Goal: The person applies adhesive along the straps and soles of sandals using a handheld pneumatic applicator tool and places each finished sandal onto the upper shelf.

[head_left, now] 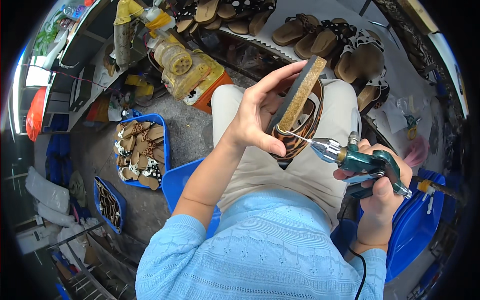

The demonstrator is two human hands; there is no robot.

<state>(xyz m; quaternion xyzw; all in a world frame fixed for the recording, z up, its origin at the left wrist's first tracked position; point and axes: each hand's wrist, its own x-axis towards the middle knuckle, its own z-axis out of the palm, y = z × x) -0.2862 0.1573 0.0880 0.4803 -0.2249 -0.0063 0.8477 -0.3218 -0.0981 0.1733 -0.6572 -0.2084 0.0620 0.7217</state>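
Note:
My left hand [260, 107] grips a sandal [303, 94] above my lap, thumb near one end and fingers behind the sole. It is tilted on its side, with a cork edge, a dark outsole and leopard-print straps. In my right hand [384, 187] is a green trigger gun [364, 161] with a chrome nose. A thin needle reaches from that nose to the strap at the sandal's lower end; whether it touches is too fine to tell. Part of my right hand's fingers is hidden behind the gun.
Finished-looking sandals [325, 42] line the white-covered bench ahead. To the left on the floor stand a blue basket of sandals [165, 150] and a smaller blue basket [96, 200]. A yellow-stained machine [187, 70] is ahead left. A black cord [364, 270] hangs below my right arm; scissors [412, 132] lie right.

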